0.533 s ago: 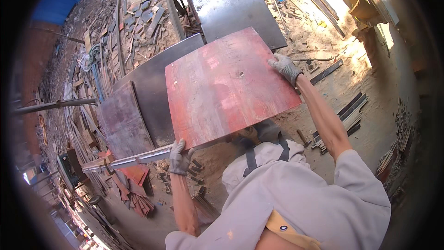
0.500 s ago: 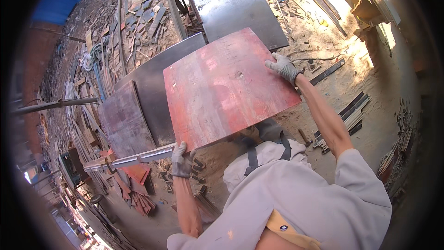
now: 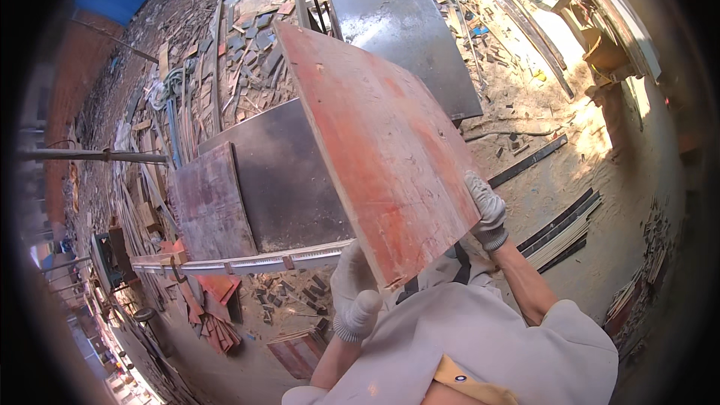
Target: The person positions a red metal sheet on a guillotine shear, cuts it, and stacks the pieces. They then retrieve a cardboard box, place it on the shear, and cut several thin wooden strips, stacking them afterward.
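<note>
A worn red plywood board (image 3: 382, 150) is held up in front of me, tilted, its left edge raised toward me. My right hand (image 3: 487, 211), in a pale knitted glove, grips the board's right edge near the close corner. My left hand (image 3: 355, 296), gloved alike, is cupped at the board's left edge near the close corner, its fingertips partly hidden behind it. Beneath the board lies a dark metal-looking table top (image 3: 292, 187). A smaller reddish-brown board (image 3: 214, 202) rests on its left part.
A long straight rail (image 3: 247, 261) runs along the table's near edge. Beyond stands a shiny dark panel (image 3: 401, 22). Wood scraps (image 3: 255, 45) cover the ground at the far left. Dark strips (image 3: 562, 225) lie on the floor at right, and red offcuts (image 3: 217, 322) at lower left.
The board has swung from lying nearly flat to a steep tilt and come closer to me. My right hand has moved down and nearer; my left hand has shifted right.
</note>
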Tool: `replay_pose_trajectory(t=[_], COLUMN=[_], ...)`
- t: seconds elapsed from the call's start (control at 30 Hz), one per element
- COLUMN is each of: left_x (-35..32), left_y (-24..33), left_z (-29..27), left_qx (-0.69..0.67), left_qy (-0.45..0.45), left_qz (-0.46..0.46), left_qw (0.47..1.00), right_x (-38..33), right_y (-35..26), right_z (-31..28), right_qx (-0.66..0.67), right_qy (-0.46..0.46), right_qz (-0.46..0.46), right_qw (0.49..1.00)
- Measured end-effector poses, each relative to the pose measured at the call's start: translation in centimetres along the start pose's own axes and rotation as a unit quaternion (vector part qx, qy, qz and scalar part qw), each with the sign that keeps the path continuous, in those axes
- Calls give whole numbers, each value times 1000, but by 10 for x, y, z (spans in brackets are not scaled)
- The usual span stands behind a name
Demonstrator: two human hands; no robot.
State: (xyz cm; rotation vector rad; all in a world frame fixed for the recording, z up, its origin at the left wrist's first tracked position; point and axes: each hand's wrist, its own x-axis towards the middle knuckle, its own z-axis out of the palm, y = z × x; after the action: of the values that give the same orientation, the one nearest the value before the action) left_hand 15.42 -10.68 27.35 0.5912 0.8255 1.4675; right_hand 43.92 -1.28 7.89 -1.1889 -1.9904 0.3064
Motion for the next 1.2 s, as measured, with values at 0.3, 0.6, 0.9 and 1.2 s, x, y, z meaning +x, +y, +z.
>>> replay_pose_trajectory(t=[0.3,0.6,0.9,1.2], left_x=[169,251,330,425], left_y=[-175,-279,-316,-309], left_z=[6,-78,-52,-56], left_qx=[364,47,-150,-144], left_qy=[205,186,267,253], left_qz=[-201,-228,-244,-261], left_qw=[886,955,920,921], right_x=[70,110,130,215], right_y=[31,138,165,205], right_z=[-74,-26,16,51], right_qx=[168,354,392,304], right_qy=[174,169,186,194], right_qz=[307,537,553,528], right_qw=[921,747,712,769])
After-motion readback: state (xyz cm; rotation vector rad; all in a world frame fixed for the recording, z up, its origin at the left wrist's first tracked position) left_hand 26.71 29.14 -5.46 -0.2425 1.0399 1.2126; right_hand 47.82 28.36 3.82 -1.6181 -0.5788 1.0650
